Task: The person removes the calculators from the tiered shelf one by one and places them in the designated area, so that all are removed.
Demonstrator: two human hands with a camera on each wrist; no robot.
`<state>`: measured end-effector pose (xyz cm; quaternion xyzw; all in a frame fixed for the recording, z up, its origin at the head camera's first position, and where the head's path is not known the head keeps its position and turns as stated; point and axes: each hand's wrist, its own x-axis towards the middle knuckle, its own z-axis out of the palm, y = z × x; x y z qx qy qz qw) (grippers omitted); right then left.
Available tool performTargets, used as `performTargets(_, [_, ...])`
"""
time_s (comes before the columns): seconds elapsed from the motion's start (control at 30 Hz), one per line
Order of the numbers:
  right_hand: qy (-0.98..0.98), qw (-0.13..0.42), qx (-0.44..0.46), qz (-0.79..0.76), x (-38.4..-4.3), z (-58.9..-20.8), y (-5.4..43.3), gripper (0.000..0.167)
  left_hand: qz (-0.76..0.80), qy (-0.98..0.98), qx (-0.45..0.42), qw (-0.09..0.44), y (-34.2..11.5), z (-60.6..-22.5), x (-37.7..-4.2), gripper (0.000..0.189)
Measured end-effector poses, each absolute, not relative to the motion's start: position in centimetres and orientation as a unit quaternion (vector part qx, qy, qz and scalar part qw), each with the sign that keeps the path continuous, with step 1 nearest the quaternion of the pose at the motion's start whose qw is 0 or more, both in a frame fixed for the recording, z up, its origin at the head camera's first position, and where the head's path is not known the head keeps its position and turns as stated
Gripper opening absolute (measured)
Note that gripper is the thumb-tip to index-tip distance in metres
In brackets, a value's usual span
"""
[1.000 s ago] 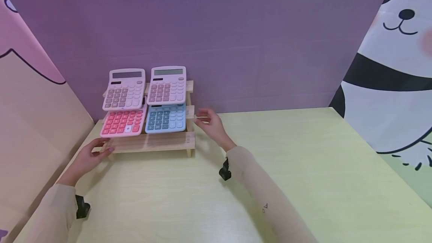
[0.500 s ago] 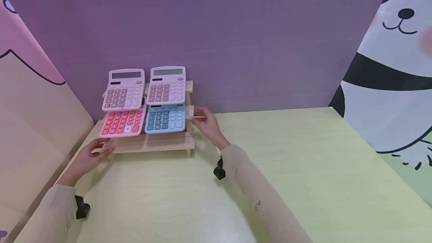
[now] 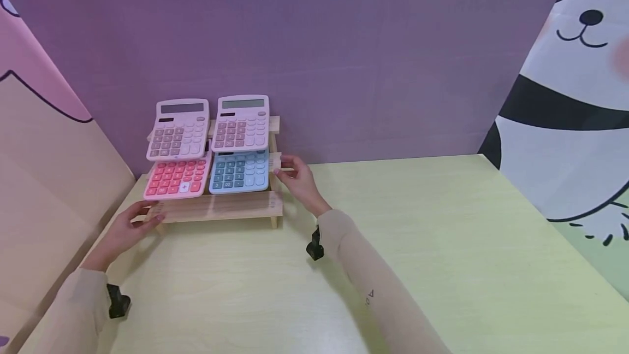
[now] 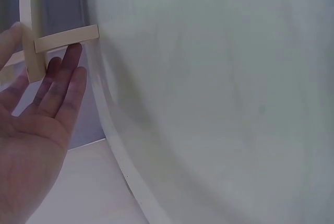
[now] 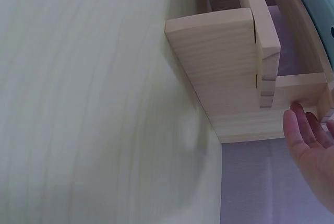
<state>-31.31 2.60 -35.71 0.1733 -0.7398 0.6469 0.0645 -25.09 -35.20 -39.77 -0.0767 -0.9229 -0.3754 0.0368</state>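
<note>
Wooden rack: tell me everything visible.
The wooden rack is pale and grained, stepped in three plank tiers on legs. It stands upright on the table. Four calculators lean on it, two on each upper tier; the lowest holds none. The left hand grips the lowest tier's left end, the right hand the middle tier's right end.

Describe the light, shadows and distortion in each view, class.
Head: pale glare on the near tabletop, soft shadows by the left hand and right sleeve; left wrist: hazy and muted, the tabletop's edge looks bowed; right wrist: soft shadow on the tabletop beside the wooden rack, whose grain shows.
</note>
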Motion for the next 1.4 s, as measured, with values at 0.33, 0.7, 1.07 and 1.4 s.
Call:
performTargets(0.33, [-0.721, 0.053, 0.148, 0.674, -32.8, -37.4, 2.3, 0.038, -0.384, -0.920, -0.077, 0.031, -35.1, -39.5, -25.0, 0.057])
performTargets(0.7, [-0.721, 0.059, 0.126, 0.679, -32.5, -37.1, 2.2, 0.038, -0.386, -0.921, -0.062, 0.010, -35.1, -39.3, -25.0, 0.061])
performTargets(1.07, [-0.718, 0.059, 0.123, 0.682, -32.8, -37.4, 1.9, 0.038, -0.387, -0.921, -0.054, -0.010, -35.1, -39.1, -24.9, 0.062])
performTargets(1.4, [-0.720, 0.058, 0.103, 0.684, -32.7, -37.3, 1.8, 0.038, -0.390, -0.919, -0.049, -0.022, -34.8, -38.8, -24.8, 0.064])
